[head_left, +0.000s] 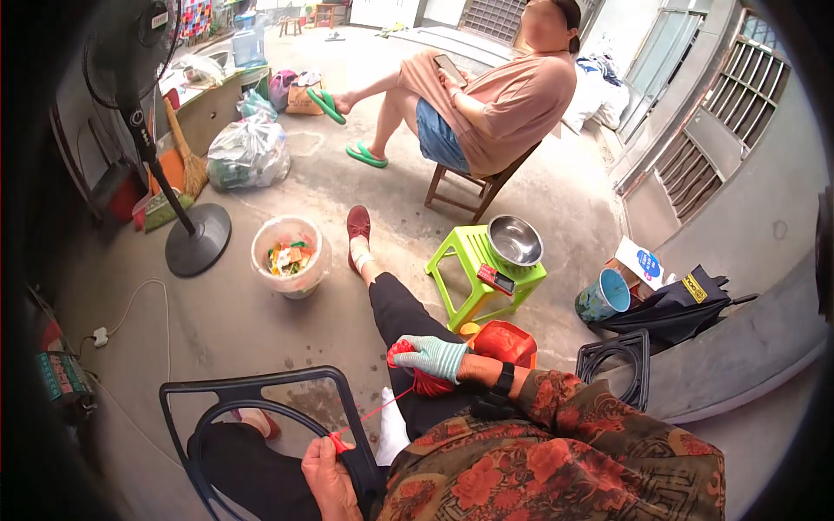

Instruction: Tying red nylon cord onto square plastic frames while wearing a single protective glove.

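Pinches red string (373, 412) with the left hand (330, 478) at the right edge of the black frame (261, 378); holds it straight, up and rightward, to the gloved right hand (434, 358), curled around a red bundle (401, 348).

A green stool (466, 247) is carrying a metal bowl (515, 240) and a red device (495, 279). The floor (248, 334) is bearing a bucket (304, 285).
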`<state>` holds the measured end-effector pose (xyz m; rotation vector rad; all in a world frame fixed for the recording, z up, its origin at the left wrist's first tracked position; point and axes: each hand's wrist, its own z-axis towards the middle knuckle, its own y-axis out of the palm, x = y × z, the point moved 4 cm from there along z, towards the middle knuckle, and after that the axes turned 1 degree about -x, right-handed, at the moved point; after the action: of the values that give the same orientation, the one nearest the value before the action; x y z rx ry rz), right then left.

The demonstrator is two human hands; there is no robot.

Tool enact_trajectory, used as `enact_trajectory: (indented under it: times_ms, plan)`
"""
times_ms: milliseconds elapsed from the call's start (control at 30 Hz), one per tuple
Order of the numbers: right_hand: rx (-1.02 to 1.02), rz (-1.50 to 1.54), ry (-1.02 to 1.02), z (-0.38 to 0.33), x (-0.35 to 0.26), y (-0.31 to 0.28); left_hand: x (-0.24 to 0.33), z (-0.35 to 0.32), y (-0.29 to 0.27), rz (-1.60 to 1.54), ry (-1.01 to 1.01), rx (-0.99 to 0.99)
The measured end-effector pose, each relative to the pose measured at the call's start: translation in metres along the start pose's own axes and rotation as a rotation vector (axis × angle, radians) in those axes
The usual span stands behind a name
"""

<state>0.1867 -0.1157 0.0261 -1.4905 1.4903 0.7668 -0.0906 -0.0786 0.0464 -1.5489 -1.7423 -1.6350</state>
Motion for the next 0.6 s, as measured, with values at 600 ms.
enact_trajectory:
  times_ms: [600]
  plan:
    - [0.023,0.421,-0.294,0.054,-0.044,0.097,-0.013,0.005,0.019,-0.047,-0.161,-0.103]
